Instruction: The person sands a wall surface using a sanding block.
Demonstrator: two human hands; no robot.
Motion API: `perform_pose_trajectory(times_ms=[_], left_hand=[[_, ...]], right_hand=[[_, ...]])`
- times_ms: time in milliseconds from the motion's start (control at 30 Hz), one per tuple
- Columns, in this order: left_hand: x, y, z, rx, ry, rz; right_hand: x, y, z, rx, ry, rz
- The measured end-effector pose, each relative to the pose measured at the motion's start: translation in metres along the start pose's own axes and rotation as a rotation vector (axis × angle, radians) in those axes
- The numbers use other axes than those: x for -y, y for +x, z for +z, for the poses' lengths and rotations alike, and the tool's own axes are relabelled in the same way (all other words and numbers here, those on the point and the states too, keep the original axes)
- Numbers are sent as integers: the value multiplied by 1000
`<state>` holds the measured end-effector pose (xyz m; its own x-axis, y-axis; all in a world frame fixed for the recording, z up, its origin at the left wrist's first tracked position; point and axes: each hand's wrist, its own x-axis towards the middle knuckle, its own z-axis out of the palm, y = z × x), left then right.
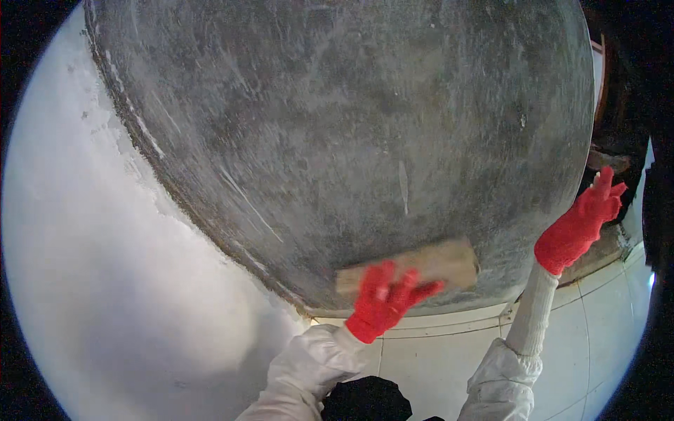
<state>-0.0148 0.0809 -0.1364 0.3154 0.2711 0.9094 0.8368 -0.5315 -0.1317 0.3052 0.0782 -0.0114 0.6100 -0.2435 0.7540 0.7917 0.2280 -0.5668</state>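
Observation:
A wide grey, mottled slab with pale streaks fills the upper middle. Near its lower edge lies a blurred tan rectangular block. My left hand, in a red glove, rests over the block with fingers spread, blurred by motion. My right hand, also red-gloved, is at the slab's right edge with fingers apart, nothing visible in it. Both forearms wear white sleeves.
A rough white wall borders the slab on the left along a dark, crusted seam. Pale tiles show below the slab and at lower right. Past its right edge is a dark recess with brownish structures.

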Motion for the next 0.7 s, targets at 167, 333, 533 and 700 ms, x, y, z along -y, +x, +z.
perform_pose_trajectory(times_ms=[167, 333, 533, 700], left_hand=[[58, -142, 2, 290, 44, 373], [121, -184, -25, 287, 157, -102], [33, 2, -37, -38, 169, -263], [-69, 93, 16, -28, -2, 279]], right_hand=[[23, 2, -6, 122, 465, 197], [-2, 6, -15, 24, 678, 348], [5, 29, -20, -219, 1268, 551], [-1, 36, -18, -80, 945, 471]])
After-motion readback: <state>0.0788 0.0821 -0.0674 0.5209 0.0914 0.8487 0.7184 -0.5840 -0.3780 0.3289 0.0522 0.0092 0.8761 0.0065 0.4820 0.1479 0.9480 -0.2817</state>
